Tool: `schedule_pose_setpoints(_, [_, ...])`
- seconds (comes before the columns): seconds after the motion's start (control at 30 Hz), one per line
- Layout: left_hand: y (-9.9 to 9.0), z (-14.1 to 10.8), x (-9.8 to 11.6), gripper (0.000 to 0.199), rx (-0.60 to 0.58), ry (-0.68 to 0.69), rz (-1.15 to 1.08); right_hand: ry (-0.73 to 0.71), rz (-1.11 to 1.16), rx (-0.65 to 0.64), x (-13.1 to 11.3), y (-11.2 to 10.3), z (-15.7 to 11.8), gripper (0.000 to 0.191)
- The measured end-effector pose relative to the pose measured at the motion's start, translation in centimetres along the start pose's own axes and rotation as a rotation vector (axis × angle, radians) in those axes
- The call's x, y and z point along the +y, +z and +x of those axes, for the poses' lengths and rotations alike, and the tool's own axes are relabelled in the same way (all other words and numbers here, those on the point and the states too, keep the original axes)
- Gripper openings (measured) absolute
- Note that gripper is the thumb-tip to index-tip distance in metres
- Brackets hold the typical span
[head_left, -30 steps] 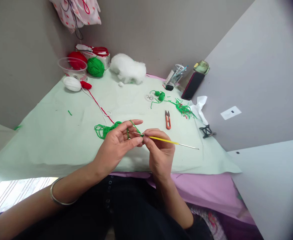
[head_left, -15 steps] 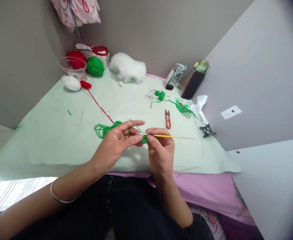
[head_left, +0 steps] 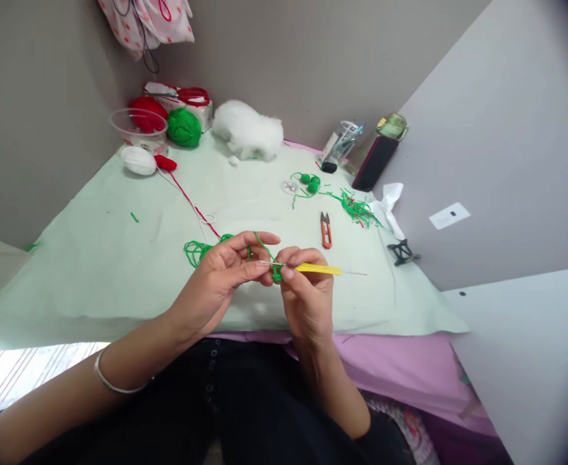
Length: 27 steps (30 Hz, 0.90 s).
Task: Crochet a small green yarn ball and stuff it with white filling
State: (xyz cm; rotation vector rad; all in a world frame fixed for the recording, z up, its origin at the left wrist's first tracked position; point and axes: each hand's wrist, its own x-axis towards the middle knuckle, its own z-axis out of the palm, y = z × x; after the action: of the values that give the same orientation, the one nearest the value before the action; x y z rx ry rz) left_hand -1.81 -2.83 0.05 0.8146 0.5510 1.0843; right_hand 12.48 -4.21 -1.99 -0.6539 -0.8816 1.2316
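My right hand (head_left: 307, 287) is closed around a yellow-handled crochet hook (head_left: 318, 268), whose metal tip points left toward my other hand. At that tip hangs a small green crochet piece (head_left: 276, 274), between the fingertips of both hands. My left hand (head_left: 230, 268) pinches the piece with thumb and fingers. Over its raised index finger runs a strand of green yarn (head_left: 263, 244) down to the hook. Behind the left hand lies a loose heap of green yarn (head_left: 197, 253), partly hidden by it.
Orange thread snips (head_left: 326, 231) lie beyond my right hand, near green yarn scraps (head_left: 356, 210) and small green balls (head_left: 313, 185). White stuffing (head_left: 247, 129) sits at the back. Farther left are a clear tub (head_left: 138, 132), a green yarn ball (head_left: 184, 127) and a white one (head_left: 139, 160).
The crochet hook has turned in my right hand, showing more of its wide yellow handle, and its rear end has dipped. The right hand has shifted slightly left.
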Motion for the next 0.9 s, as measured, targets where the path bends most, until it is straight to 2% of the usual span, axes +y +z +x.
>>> schedule_pose_setpoints(0.27, [0.1, -0.1, 0.3, 0.016, 0.009, -0.071, -0.154, 0.048, 0.056, 0.01, 0.0, 0.5, -0.2, 0.018])
schedule_pose_setpoints(0.5, [0.8, 0.2, 0.5, 0.019, 0.089, 0.124, 0.031, -0.136, -0.064, 0.085, -0.2, 1.0, -0.1, 0.015])
schedule_pose_setpoints(0.6, [0.9, 0.5, 0.3, 0.021, 0.126, 0.12, -0.003, -0.174, -0.086, 0.126, -0.1, 1.1, 0.1, 0.015])
schedule_pose_setpoints(0.77, [0.9, 0.6, -0.3, 0.021, 0.115, 0.055, -0.121, -0.207, -0.11, 0.196, 0.1, 1.3, 0.3, 0.015])
schedule_pose_setpoints(0.9, [1.0, 0.4, -0.6, 0.021, 0.098, 0.084, -0.072, -0.249, -0.141, 0.226, 0.4, 1.5, 0.3, 0.014])
